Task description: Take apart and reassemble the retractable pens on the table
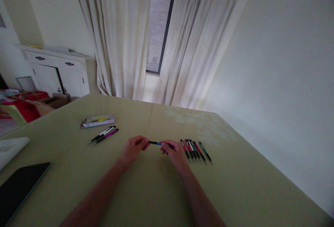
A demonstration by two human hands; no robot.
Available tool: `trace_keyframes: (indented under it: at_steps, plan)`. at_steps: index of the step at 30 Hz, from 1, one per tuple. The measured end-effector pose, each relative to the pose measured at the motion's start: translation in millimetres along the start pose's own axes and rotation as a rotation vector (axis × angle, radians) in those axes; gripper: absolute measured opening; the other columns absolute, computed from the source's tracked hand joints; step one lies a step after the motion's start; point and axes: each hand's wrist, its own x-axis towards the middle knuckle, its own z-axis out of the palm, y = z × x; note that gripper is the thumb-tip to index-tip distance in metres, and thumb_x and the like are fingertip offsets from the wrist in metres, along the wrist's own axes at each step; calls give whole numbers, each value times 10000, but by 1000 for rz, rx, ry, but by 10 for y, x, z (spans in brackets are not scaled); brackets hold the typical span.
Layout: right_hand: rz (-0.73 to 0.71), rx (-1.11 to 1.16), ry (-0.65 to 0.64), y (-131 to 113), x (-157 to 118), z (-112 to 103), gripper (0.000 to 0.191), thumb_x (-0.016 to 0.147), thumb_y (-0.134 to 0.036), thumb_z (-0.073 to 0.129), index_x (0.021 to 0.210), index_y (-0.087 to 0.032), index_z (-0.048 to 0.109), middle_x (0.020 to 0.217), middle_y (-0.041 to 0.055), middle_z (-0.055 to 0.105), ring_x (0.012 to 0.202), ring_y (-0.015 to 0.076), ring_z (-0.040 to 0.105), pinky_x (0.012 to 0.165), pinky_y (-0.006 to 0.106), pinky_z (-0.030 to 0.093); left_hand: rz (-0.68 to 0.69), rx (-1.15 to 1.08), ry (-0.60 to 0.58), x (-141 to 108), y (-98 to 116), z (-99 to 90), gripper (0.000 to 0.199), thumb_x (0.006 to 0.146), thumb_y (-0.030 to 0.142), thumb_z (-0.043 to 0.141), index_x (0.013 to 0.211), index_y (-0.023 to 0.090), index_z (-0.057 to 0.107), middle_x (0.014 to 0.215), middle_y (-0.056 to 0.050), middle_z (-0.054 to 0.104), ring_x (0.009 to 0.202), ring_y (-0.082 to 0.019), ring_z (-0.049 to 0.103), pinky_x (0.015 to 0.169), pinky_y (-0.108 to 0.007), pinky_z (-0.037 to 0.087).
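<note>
Between my two hands a black and blue pen (155, 143) is held sideways above the table. My left hand (135, 147) pinches its left end with thumb and finger. Its right part sits in the closed fingers of my right hand (172, 149), which partly hide it. Just right of that hand, several pens (193, 150) with pink, white and green parts lie side by side in a row, and a green pen (206, 153) lies at the row's right end. Off to the left, a purple and black pen (106, 136) lies beside white and black pens (102, 134).
A pen box (100, 120) lies behind the left pens on the table (146, 192). At the left edge are a black flat tablet-like object (23, 188) and a white object (12, 148). Curtains (122, 39), a wall (281, 80) and a white cabinet (49, 75) stand beyond.
</note>
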Motion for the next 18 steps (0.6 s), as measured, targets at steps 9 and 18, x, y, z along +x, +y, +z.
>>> trace_keyframes:
  at_steps: [9, 18]
  plan:
    - [-14, 15, 10, -4, 6, -2, 319, 827, -462, 733, 921, -166, 803, 700, 46, 740, 582, 161, 636, 577, 267, 495, 0, 22, 11, -16, 51, 5, 405, 741, 567, 755, 849, 178, 776, 722, -57, 753, 648, -174, 659, 623, -279, 521]
    - [-15, -4, 3, -17, 7, -1, 323, 837, -463, 723, 930, -164, 803, 704, 50, 747, 585, 168, 649, 581, 273, 513, 5, 42, 25, -17, 74, 10, 445, 737, 607, 739, 798, 168, 774, 622, -33, 690, 579, -152, 595, 572, -251, 474]
